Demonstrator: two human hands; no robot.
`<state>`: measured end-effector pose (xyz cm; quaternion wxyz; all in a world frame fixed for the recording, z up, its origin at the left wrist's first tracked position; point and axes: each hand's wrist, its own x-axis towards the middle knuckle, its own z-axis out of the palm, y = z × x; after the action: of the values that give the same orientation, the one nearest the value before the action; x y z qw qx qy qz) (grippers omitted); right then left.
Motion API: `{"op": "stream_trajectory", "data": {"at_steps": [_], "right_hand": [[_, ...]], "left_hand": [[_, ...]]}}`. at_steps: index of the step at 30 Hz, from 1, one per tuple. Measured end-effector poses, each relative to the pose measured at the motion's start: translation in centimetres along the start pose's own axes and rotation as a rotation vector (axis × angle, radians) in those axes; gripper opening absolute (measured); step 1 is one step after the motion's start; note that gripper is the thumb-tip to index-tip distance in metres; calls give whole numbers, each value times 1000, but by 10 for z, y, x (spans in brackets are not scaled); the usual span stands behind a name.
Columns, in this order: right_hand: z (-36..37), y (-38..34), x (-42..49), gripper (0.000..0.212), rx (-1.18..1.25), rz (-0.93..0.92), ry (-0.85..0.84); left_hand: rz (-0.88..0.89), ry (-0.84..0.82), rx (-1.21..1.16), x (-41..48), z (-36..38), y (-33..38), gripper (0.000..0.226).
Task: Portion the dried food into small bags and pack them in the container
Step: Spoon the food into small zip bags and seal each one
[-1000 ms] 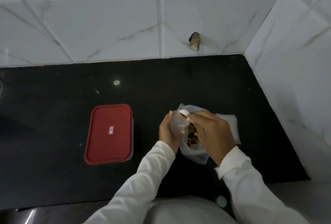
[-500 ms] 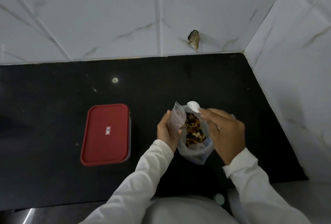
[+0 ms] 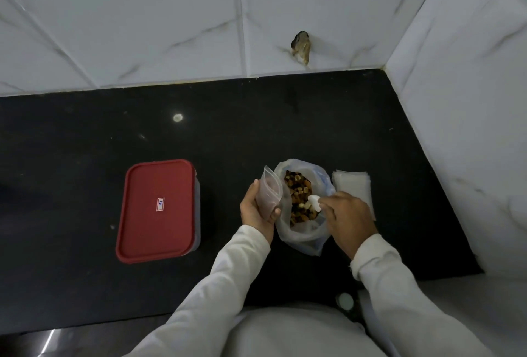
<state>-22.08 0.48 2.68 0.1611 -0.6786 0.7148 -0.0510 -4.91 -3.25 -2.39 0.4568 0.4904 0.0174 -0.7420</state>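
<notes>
Apparently the task is only in its early part. The left hand has its fingers curled round one small clear bag and holds it upright, with the mouth open, just beside the big plastic bag that stands on the black surface. The dried food, a brown and pale mix, is all inside this big bag, as far as I can see. The right hand pinches a small white spoon with its fingers, and the bowl of the spoon lies on top of the food, so I judge that a portion is being scooped now. I cannot tell if some food is already in the small bag; it looks nearly empty. A stack of flat small bags lies just to the right of the big bag, partly behind the right hand, so many bags wait to be filled. The container stands well apart to the left with its red lid closed, and no filled bag is seen on the surface. What is left, in my judgement: filling and closing the bags, opening the container, and packing them in.
</notes>
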Motion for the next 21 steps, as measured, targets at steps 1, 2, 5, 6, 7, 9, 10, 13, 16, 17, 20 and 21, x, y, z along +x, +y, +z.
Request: {"op": "stream_trajectory", "data": {"at_steps": [1, 2, 5, 6, 7, 9, 10, 13, 16, 17, 20, 21], "right_hand": [[3, 0, 1, 24, 53, 17, -7], [3, 1, 1, 24, 101, 23, -12], [15, -4, 13, 29, 179, 33, -182], [17, -6, 17, 39, 216, 57, -218], [17, -5, 20, 43, 192, 52, -193], [18, -2, 19, 30, 145, 103, -268], [25, 3, 18, 28, 183, 118, -263], [40, 19, 17, 37, 309, 241, -295], [42, 20, 18, 26, 402, 104, -190], [38, 15, 15, 19, 447, 38, -91], [31, 3, 3, 19, 522, -56, 81], [32, 1, 0, 15, 536, -62, 53]], "left_hand": [[2, 4, -7, 1, 0, -1, 37], [1, 5, -12, 2, 0, -3, 37], [-13, 2, -19, 6, 1, -7, 44], [-16, 5, -19, 9, 1, -8, 47], [-14, 9, -17, 11, 1, -9, 49], [-10, 25, -21, 14, 2, -10, 50], [-11, 29, -28, 15, 3, -9, 50], [-13, 66, -34, 16, 5, -10, 48], [-8, 85, -37, 18, 7, -11, 51], [-8, 84, -46, 19, 7, -12, 52], [-12, 101, -81, 18, 8, -10, 52], [-17, 107, -87, 16, 9, -9, 51]]}}
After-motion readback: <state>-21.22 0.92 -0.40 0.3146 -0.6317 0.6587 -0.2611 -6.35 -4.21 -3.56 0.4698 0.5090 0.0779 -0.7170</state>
